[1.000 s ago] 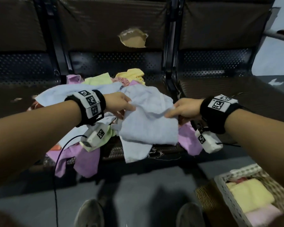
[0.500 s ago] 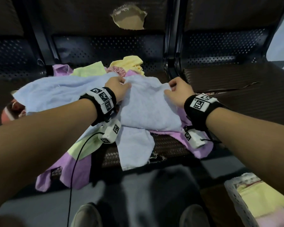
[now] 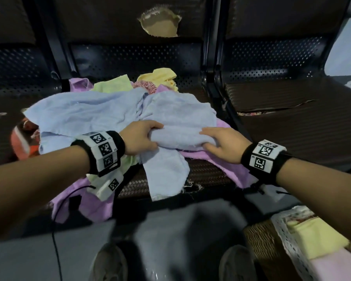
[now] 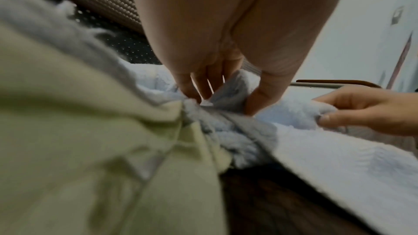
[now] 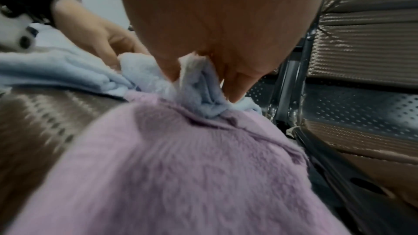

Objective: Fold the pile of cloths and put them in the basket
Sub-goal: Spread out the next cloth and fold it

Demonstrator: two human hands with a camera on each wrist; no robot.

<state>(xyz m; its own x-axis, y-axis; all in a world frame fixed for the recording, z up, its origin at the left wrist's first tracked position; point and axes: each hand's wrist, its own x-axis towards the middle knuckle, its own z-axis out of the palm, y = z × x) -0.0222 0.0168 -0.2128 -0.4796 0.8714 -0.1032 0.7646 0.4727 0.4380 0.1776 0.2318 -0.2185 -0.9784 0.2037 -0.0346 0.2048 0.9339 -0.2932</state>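
A light blue cloth [image 3: 178,118] lies folded over on top of the pile of cloths [image 3: 101,116] on the bench seat. My left hand [image 3: 144,136] pinches its near left fold [image 4: 228,94] between thumb and fingers. At the near right fold [image 5: 203,96] my right hand [image 3: 221,142] pinches the same cloth. Under it lie a purple cloth [image 5: 192,167], a pale green cloth [image 4: 90,131] and another blue one [image 3: 164,175] hanging over the seat's front edge. The woven basket [image 3: 288,246] stands on the floor at the lower right, with a folded yellow cloth [image 3: 312,236] and a pink one inside.
Yellow, green, red-patterned and orange cloths sit at the back and left of the pile. Dark perforated metal bench seats [image 3: 292,128] stretch left and right, with an armrest bar [image 3: 217,78] between them. My shoes [image 3: 109,262] are on the grey floor below.
Both hands went from holding the blue cloth up, to its far corners, then drew back to its near edge, leaving it doubled over on the pile.
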